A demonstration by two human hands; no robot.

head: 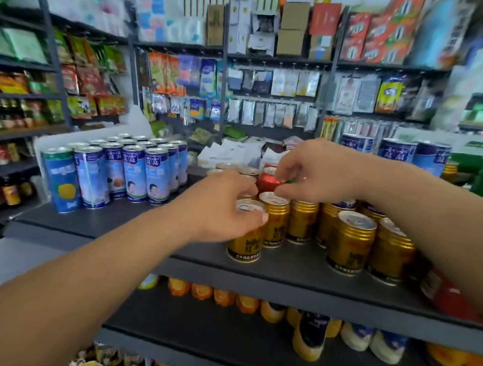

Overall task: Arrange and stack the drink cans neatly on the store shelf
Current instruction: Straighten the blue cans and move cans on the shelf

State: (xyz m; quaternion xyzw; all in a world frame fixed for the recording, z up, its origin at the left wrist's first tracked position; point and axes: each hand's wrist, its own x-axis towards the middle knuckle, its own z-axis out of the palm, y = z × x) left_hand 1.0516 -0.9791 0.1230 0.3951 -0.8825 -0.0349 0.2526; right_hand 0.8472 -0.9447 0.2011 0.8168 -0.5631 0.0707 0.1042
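Gold drink cans stand clustered on the dark grey shelf, right of centre. My left hand reaches in from the lower left and wraps over the top of the frontmost gold can. Just behind it, my right hand comes from the right, its fingertips pinched on the side of a red can that stands among the gold ones. Whether the red can rests on the shelf or on other cans is hidden. Tall blue-and-white cans stand in rows at the shelf's left.
More blue cans line the back right, and green boxes sit beyond them. A red can lies partly under my right forearm. The shelf below holds orange and yellow bottles. Racks of snack packets surround the aisle.
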